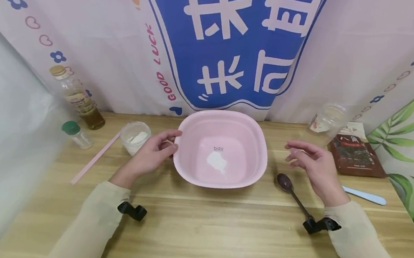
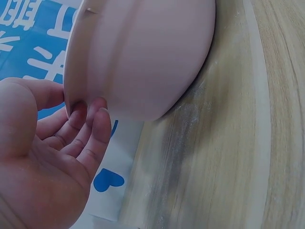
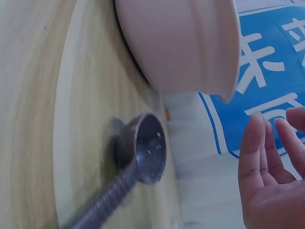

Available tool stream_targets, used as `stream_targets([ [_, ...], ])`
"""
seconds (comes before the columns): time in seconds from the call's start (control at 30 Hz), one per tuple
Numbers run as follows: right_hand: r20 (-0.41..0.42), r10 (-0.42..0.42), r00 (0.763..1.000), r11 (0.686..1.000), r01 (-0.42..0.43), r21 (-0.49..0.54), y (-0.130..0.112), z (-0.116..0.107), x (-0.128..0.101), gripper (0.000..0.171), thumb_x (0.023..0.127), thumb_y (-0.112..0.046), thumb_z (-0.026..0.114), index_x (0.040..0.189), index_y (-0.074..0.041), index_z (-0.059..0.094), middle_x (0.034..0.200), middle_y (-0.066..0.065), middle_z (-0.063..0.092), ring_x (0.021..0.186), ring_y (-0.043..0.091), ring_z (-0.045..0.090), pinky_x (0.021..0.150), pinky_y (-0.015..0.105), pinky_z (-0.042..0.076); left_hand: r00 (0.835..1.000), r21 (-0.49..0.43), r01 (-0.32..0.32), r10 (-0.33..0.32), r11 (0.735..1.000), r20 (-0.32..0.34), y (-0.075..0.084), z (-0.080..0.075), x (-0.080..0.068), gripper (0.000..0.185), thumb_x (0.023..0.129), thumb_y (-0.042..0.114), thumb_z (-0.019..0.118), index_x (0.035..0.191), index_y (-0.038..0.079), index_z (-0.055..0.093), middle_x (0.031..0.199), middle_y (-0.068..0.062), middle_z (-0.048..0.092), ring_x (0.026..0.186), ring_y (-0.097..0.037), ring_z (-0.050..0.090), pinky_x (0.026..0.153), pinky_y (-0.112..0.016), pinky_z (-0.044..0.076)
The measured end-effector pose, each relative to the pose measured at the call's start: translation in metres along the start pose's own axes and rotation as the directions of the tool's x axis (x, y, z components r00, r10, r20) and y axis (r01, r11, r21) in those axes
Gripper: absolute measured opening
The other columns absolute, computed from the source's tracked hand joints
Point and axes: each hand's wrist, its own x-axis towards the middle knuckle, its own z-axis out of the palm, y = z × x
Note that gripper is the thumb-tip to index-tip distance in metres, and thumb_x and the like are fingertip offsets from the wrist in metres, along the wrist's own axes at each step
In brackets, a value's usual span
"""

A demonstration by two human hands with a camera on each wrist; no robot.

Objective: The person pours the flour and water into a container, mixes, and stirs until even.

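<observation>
a pink plastic basin [image 1: 222, 147] sits mid-table on the wooden tabletop [image 1: 196, 229], with a small white patch of powder [image 1: 217, 162] on its floor that only the head view shows. the left hand [image 1: 153, 153] rests at the basin's left rim; the left wrist view shows its fingertips [image 2: 97, 107] touching the rim's underside, fingers loosely bent, not clamped around it. the right hand [image 1: 314, 165] hovers to the right of the basin, apart from it, fingers relaxed and spread, holding nothing. a dark spoon [image 1: 293, 192] lies on the table just below that hand; the right wrist view shows white specks in its bowl [image 3: 147, 148].
</observation>
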Motion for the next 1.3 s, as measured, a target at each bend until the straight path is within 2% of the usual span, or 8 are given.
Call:
stream_targets([
  [0.1, -0.037, -0.023, 0.999, 1.000, 0.024, 0.012, -0.003, -0.006, -0.004, 0.026, 0.104, -0.006, 0.070, 0.127, 0.007, 0.072, 0.112, -0.001, 0.081, 0.087, 0.011, 0.076, 0.071, 0.026, 0.065, 1.000, 0.005, 0.004, -0.004, 1.000, 0.002, 0.001, 0.000, 0.000, 0.047, 0.108, 0.001, 0.056, 0.154, -0.009, 0.049, 0.122, -0.031, 0.062, 0.087, -0.008, 0.066, 0.081, -0.031, 0.064],
  [0.3, -0.122, -0.102, 0.987, 0.994, 0.096, -0.057, -0.006, -0.019, -0.011, 0.020, 0.104, -0.002, 0.069, 0.121, 0.004, 0.076, 0.109, -0.004, 0.081, 0.085, 0.009, 0.075, 0.070, 0.022, 0.063, 1.000, 0.009, 0.012, -0.012, 1.000, 0.007, 0.001, -0.001, 0.001, 0.048, 0.108, 0.002, 0.056, 0.155, -0.008, 0.048, 0.124, -0.030, 0.062, 0.089, -0.009, 0.068, 0.083, -0.034, 0.066],
  [0.53, -0.234, -0.169, 0.957, 0.982, 0.143, -0.124, -0.007, -0.041, -0.017, 0.018, 0.103, -0.002, 0.070, 0.118, 0.004, 0.077, 0.107, -0.006, 0.080, 0.083, 0.007, 0.073, 0.069, 0.016, 0.059, 1.000, 0.006, 0.028, -0.028, 1.000, 0.011, 0.000, -0.002, 0.001, 0.049, 0.109, 0.004, 0.056, 0.156, -0.005, 0.048, 0.127, -0.030, 0.062, 0.091, -0.008, 0.069, 0.085, -0.031, 0.065],
  [0.67, -0.315, -0.150, 0.937, 0.984, 0.109, -0.144, -0.007, -0.053, -0.017, 0.017, 0.102, -0.004, 0.072, 0.116, 0.002, 0.077, 0.101, -0.007, 0.080, 0.081, 0.005, 0.072, 0.070, 0.014, 0.058, 0.999, 0.015, 0.027, -0.027, 1.000, 0.018, 0.001, -0.002, 0.001, 0.049, 0.109, 0.003, 0.056, 0.156, -0.006, 0.047, 0.126, -0.030, 0.061, 0.089, -0.008, 0.068, 0.085, -0.035, 0.065],
  [0.83, -0.419, -0.117, 0.901, 0.972, 0.018, -0.234, -0.010, -0.062, -0.011, 0.016, 0.099, -0.009, 0.077, 0.115, -0.006, 0.077, 0.099, -0.014, 0.077, 0.084, 0.001, 0.069, 0.068, 0.010, 0.055, 0.999, 0.012, 0.029, -0.029, 1.000, 0.018, 0.002, -0.002, 0.001, 0.049, 0.109, 0.003, 0.056, 0.156, -0.006, 0.048, 0.125, -0.030, 0.062, 0.088, -0.008, 0.068, 0.085, -0.035, 0.066],
  [1.07, -0.464, -0.115, 0.878, 0.979, 0.021, -0.203, -0.011, -0.067, 0.001, 0.026, 0.096, -0.004, 0.079, 0.119, -0.013, 0.070, 0.111, -0.009, 0.070, 0.103, 0.003, 0.064, 0.075, 0.006, 0.053, 1.000, 0.011, 0.019, -0.019, 1.000, 0.023, 0.002, -0.002, 0.002, 0.048, 0.109, 0.002, 0.056, 0.156, -0.006, 0.048, 0.125, -0.030, 0.061, 0.088, -0.008, 0.068, 0.084, -0.034, 0.065],
  [1.17, -0.477, -0.133, 0.869, 0.960, -0.007, -0.280, -0.011, -0.067, 0.006, 0.031, 0.097, -0.006, 0.078, 0.125, -0.015, 0.067, 0.114, -0.010, 0.067, 0.104, 0.001, 0.063, 0.078, 0.005, 0.052, 1.000, 0.010, 0.012, -0.013, 1.000, 0.027, 0.002, -0.002, 0.001, 0.049, 0.108, 0.001, 0.056, 0.155, -0.007, 0.047, 0.124, -0.029, 0.061, 0.087, -0.008, 0.068, 0.083, -0.033, 0.065],
  [1.3, -0.493, -0.156, 0.856, 0.915, -0.063, -0.398, -0.011, -0.066, 0.015, 0.040, 0.098, -0.014, 0.077, 0.133, -0.020, 0.059, 0.118, -0.015, 0.061, 0.104, -0.002, 0.061, 0.086, 0.005, 0.050, 1.000, 0.013, 0.011, -0.011, 1.000, 0.025, 0.001, -0.002, 0.001, 0.049, 0.108, 0.001, 0.056, 0.155, -0.008, 0.047, 0.124, -0.029, 0.061, 0.088, -0.008, 0.068, 0.083, -0.033, 0.065],
])
